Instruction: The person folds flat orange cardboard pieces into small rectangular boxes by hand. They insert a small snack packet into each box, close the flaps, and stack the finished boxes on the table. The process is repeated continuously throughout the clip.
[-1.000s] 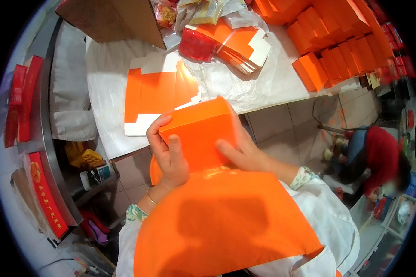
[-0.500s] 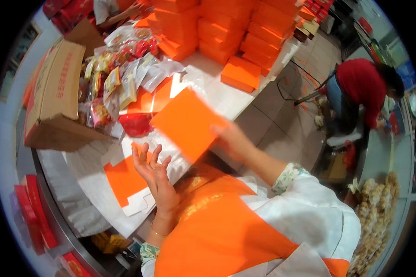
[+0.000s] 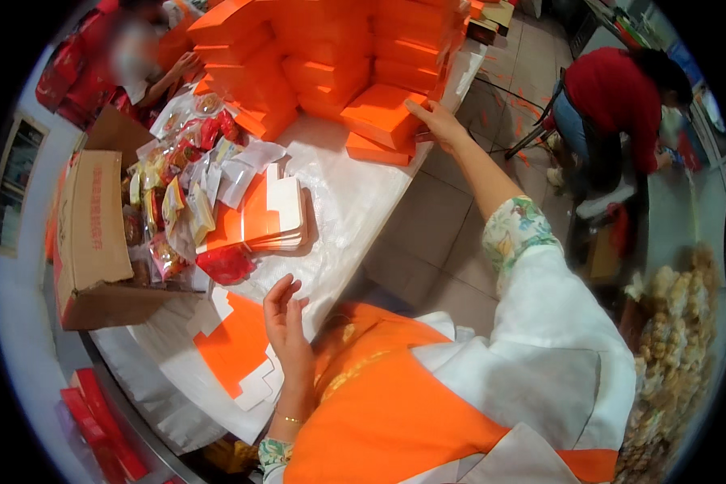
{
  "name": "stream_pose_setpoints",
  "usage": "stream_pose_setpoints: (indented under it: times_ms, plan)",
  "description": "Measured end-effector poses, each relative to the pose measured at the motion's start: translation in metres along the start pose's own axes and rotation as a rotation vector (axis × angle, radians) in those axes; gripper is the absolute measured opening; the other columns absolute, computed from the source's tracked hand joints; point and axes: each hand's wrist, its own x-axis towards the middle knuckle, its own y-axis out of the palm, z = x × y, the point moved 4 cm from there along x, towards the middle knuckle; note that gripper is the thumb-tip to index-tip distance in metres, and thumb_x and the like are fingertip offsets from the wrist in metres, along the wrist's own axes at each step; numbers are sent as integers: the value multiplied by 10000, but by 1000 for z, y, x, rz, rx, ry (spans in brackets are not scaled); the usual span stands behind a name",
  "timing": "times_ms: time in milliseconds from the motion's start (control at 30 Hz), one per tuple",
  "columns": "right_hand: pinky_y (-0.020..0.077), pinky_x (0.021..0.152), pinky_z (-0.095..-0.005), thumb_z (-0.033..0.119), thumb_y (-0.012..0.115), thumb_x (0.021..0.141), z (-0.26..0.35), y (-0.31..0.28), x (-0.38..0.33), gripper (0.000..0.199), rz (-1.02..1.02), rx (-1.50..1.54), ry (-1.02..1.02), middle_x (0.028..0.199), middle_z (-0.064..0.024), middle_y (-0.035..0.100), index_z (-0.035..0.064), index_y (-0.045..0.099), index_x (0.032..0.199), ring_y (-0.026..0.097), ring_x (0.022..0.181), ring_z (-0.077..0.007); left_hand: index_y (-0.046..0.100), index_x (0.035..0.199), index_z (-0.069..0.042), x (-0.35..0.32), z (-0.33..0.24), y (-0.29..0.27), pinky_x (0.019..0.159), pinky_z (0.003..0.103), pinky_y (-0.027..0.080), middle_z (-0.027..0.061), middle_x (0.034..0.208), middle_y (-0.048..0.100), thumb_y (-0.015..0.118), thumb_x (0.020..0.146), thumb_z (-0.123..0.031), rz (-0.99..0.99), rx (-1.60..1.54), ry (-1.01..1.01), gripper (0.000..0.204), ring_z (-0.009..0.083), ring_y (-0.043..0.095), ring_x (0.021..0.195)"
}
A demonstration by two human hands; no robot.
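Observation:
My right hand (image 3: 441, 127) reaches out to the table's far right edge and grips the corner of an orange box (image 3: 379, 111). That box rests, slightly skewed, on a lower orange box (image 3: 377, 151), beside the tall stacks of orange boxes (image 3: 323, 48). Close to my apron, my left hand (image 3: 289, 319) is raised with nothing in it, its fingers a little curled and apart. Beside it on the table lies a flat, unfolded orange and white carton blank (image 3: 234, 345). Several more blanks (image 3: 286, 218) are piled further back.
An open cardboard box (image 3: 93, 226) stands at the left, next to a heap of wrapped snacks (image 3: 177, 181). Red boxes (image 3: 101, 419) sit at the lower left. A person in red (image 3: 613, 97) bends at the right; another person (image 3: 149, 68) is behind the stacks.
My right hand has carried the orange box away from me and set it on the box near the stacks. My left hand has stayed near my apron, its fingers more curled.

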Motion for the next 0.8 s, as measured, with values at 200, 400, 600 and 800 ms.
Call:
stream_pose_setpoints:
  times_ms: [200,400,600,800]
  plan:
    - [535,590,-282,444,723,867,-24,-7,18,596,-159,76,-17,1039,-87,614,-17,534,1193,626,796,-132,527,1291,-1,51,-4,33,944,321,464,90,1261,569,480,1019,-178,147,119,95,328,182,537,1171]
    - [514,650,-257,292,682,909,-51,-12,-1,350,-551,-24,-215,894,-37,651,0,612,1089,610,747,-112,476,1354,16,136,24,91,1044,355,390,127,1396,483,489,1020,-265,288,97,66,436,220,466,1280]
    - [539,749,-296,152,704,843,-75,27,-64,244,-421,83,-164,921,-80,712,14,675,1043,678,825,-155,395,1444,-32,221,78,139,1135,379,236,86,1498,383,504,1007,-388,235,-158,-167,574,231,317,1405]
    - [548,753,-277,123,691,849,-79,34,-62,309,-382,280,-105,919,-71,719,-7,672,1129,684,825,-137,346,1464,-26,234,81,169,1150,387,173,65,1474,422,471,1011,-443,229,-290,-275,628,167,356,1351]
